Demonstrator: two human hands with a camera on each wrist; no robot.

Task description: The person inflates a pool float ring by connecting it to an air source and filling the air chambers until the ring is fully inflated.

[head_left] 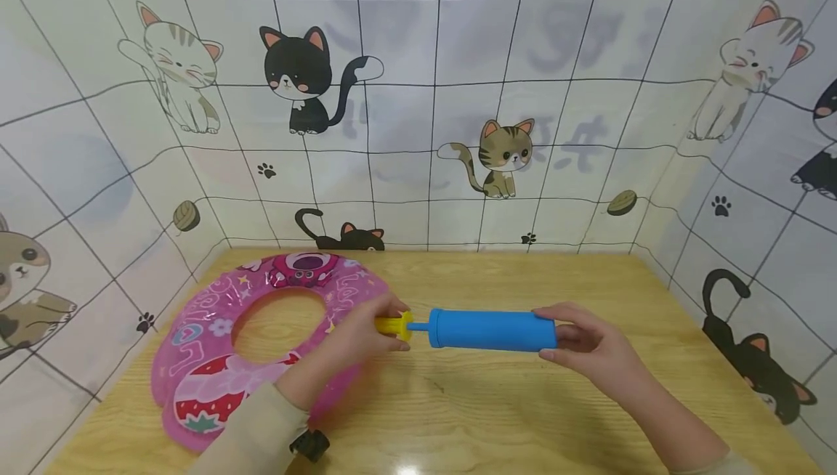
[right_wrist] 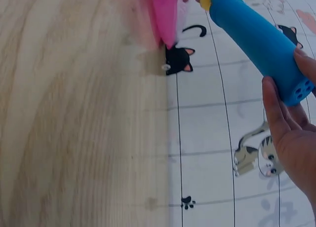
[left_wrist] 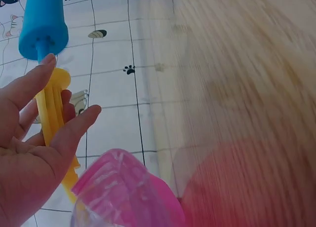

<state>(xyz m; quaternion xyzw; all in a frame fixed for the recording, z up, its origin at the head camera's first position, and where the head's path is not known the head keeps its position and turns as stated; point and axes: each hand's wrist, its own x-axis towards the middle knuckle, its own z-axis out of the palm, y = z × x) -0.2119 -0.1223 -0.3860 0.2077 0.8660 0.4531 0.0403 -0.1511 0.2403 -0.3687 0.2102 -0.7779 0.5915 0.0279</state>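
The blue pump barrel (head_left: 495,330) is held over the bench (head_left: 497,409), its long axis spanning left to right between both hands, a short blue rod (head_left: 419,327) joining it to the yellow handle (head_left: 392,326). The left grip (head_left: 363,333), partly curled, holds that handle; the right grip (head_left: 591,344) pinches the barrel's opposite end. The pink swim ring (head_left: 199,315) lies nearer the left grip, partly beneath the left forearm (head_left: 255,428).

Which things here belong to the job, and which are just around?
Part of the job:
blue pump, held by the right hand
yellow handle, held by the left hand
pink inflatable ring, probably; neither hand grips it

Just around:
wood-grain table
cat-print wall covering
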